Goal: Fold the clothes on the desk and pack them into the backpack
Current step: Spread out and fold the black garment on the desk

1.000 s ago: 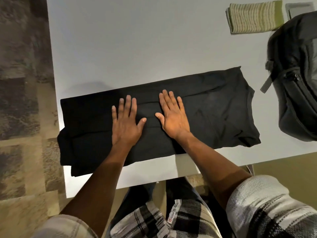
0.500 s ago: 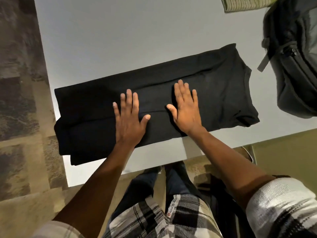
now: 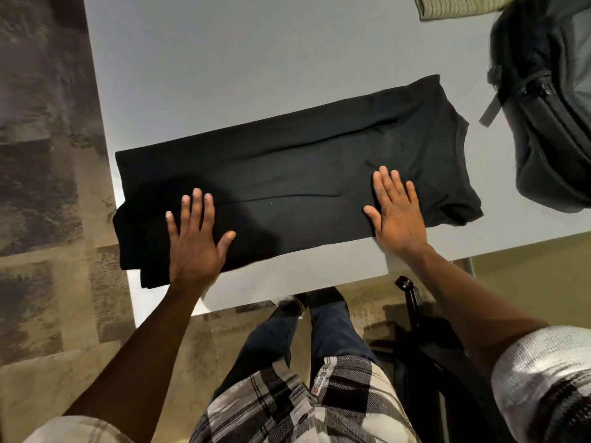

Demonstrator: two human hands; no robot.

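Lying across the near edge of the white desk [image 3: 256,59], the black shirt [image 3: 303,174] is folded into a long band running left to right, collar end toward the backpack [image 3: 550,123]. The left hand [image 3: 195,238] lies flat, fingers spread, near the hem end, and the right hand [image 3: 396,212] lies flat nearer the collar. Any fold across the length looks within easy reach of either. The backpack sits just beyond the collar; what's inside is hidden. A striped folded cloth [image 3: 454,6] rests at the far edge.
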